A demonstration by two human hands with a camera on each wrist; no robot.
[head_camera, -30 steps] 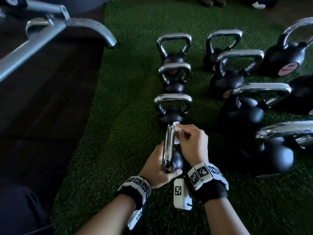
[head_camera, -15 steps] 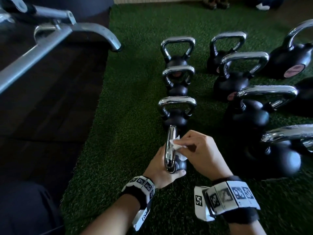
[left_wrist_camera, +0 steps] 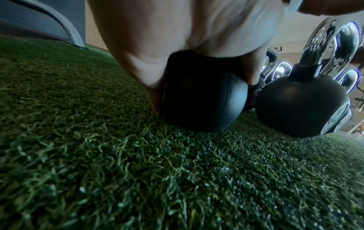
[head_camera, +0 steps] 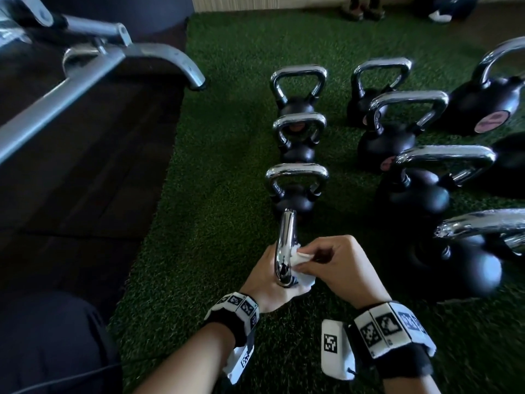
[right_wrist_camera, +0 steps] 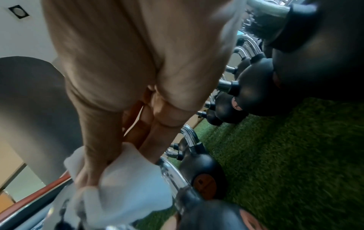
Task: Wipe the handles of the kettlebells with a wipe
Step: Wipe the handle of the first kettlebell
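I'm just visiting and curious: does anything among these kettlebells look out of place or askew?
One does: the nearest kettlebell is turned edge-on, unlike the others in its row, whose handles face the camera. That is because the left hand steadies it while the right hand rubs a white wipe on its handle. Nothing looks spilled or damaged.

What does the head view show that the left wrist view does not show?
Only the head view shows the white wipe, pinched by the right hand against the chrome handle, and the grey machine frame's bar. Only the left wrist view shows the kettlebell's black ball resting on the turf. Both show the left hand and neighbouring kettlebells.
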